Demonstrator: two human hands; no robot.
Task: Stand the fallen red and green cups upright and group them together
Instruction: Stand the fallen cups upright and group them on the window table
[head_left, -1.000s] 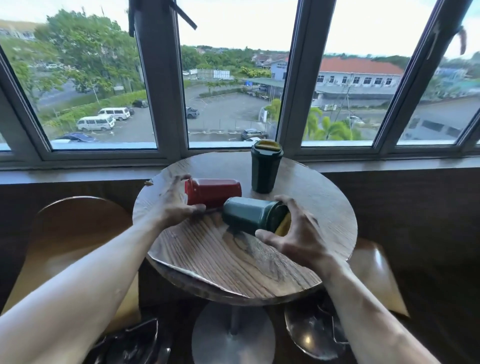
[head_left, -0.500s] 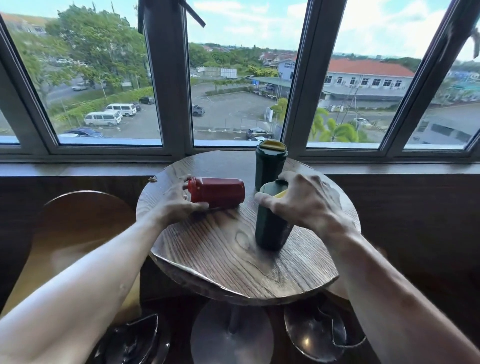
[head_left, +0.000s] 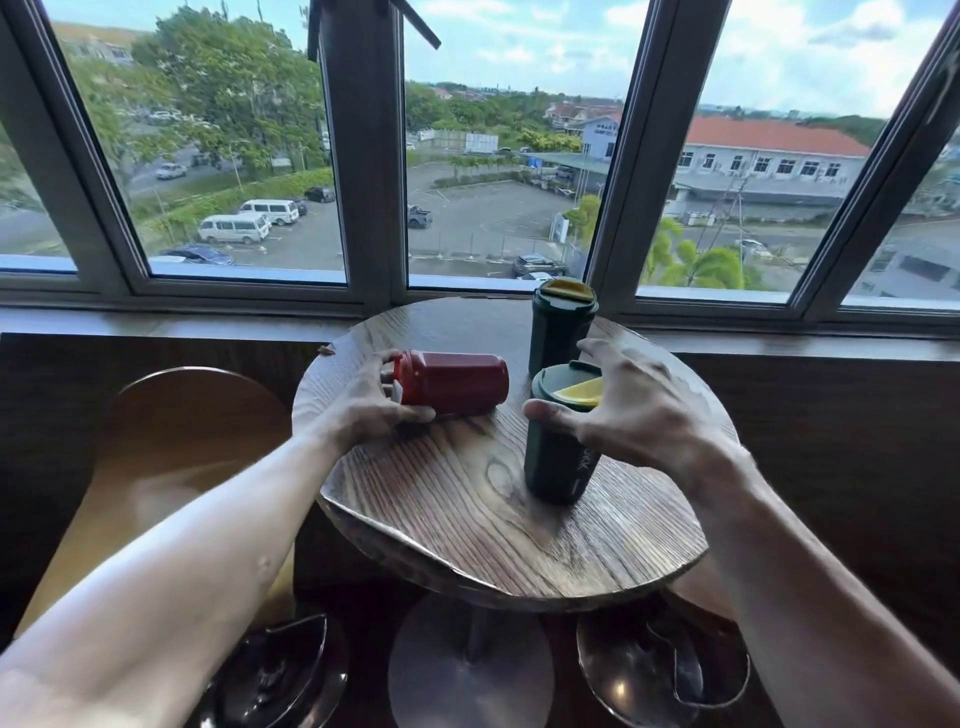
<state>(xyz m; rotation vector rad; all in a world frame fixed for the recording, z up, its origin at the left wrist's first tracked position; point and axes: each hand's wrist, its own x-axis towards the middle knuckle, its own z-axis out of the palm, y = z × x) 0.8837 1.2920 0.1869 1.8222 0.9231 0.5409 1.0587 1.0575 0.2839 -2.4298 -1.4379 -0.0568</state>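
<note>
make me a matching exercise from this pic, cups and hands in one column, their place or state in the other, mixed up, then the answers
Column one:
1. red cup
2. near green cup
3. far green cup
4. right hand

Column two:
A. upright at the back of the table, nearest the window, untouched
B. fingers spread open over a cup's yellow-flapped lid
C. lying on its side, lid end in the left hand
D. upright in the middle of the table, under a hand

Pairs: 1-C, 2-D, 3-A, 4-B
</note>
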